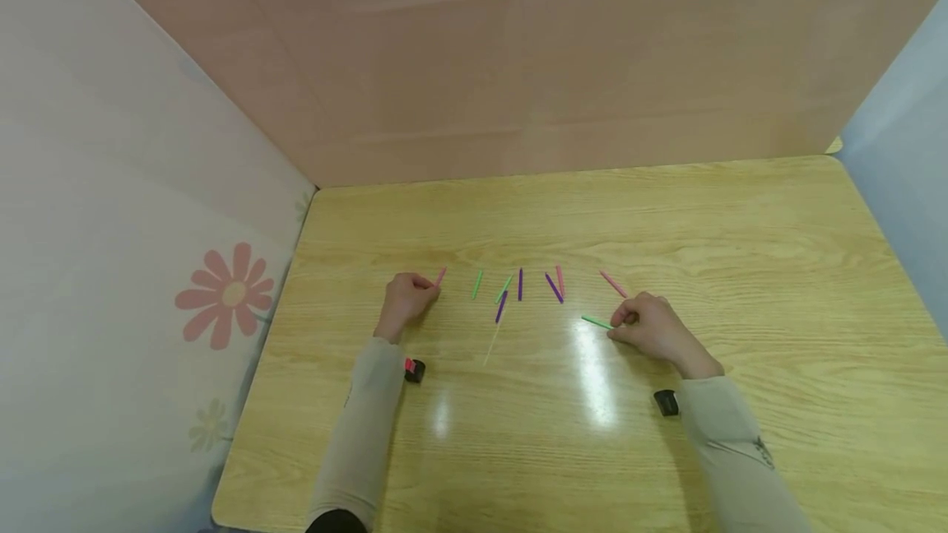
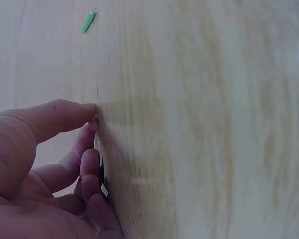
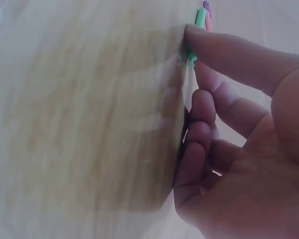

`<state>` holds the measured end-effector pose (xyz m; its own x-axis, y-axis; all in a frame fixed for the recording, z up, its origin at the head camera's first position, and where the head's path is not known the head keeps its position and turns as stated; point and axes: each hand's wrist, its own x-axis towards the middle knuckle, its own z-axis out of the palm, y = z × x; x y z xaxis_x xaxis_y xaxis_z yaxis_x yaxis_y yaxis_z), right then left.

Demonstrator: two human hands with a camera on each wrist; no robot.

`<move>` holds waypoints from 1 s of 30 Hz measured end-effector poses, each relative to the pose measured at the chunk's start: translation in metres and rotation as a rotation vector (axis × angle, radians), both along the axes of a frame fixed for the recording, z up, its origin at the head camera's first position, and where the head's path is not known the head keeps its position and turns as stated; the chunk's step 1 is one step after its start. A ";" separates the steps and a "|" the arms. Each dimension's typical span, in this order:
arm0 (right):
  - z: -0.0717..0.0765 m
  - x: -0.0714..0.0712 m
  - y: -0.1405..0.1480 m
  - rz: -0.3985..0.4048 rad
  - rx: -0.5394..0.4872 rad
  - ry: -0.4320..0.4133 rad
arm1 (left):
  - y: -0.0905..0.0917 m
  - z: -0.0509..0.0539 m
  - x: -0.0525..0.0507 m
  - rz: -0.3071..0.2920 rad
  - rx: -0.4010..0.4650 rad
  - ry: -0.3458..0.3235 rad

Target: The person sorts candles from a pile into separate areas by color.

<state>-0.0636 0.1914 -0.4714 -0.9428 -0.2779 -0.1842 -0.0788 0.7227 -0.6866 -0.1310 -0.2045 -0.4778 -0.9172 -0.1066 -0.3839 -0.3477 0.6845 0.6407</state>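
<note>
My left hand (image 1: 406, 299) pinches the near end of a pink stick (image 1: 441, 275) between thumb and fingertip at the left of the row. In the left wrist view the hand (image 2: 55, 164) rests against the table, the pink tip (image 2: 93, 123) between thumb and finger. My right hand (image 1: 655, 331) pinches the right end of a green stick (image 1: 596, 322). Its far end points left. In the right wrist view, thumb and finger of the hand (image 3: 244, 119) hold that green stick (image 3: 200, 19). Another pink stick (image 1: 613, 284) lies just beyond the right hand.
Between the hands on the wooden table (image 1: 518, 451) lie green (image 1: 477, 285), purple (image 1: 521, 285) and pink sticks (image 1: 559, 280). A purple stick (image 1: 501, 307) touches or nearly touches a green one (image 1: 504, 289). A thin pale line (image 1: 492, 344) runs below them. A fabric-covered wall (image 1: 555, 64) stands behind.
</note>
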 end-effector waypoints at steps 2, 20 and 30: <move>0.000 0.000 0.000 0.004 -0.004 -0.003 | 0.000 0.000 0.000 0.003 0.003 -0.005; -0.001 0.000 0.001 0.034 0.021 0.017 | -0.001 0.000 -0.002 -0.015 -0.041 0.012; 0.000 0.000 0.001 0.056 0.018 0.038 | -0.002 0.001 -0.002 -0.015 -0.039 0.009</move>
<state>-0.0632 0.1925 -0.4712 -0.9323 -0.3271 -0.1542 -0.1450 0.7289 -0.6691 -0.1332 -0.2061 -0.4764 -0.9224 -0.1072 -0.3711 -0.3311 0.7144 0.6164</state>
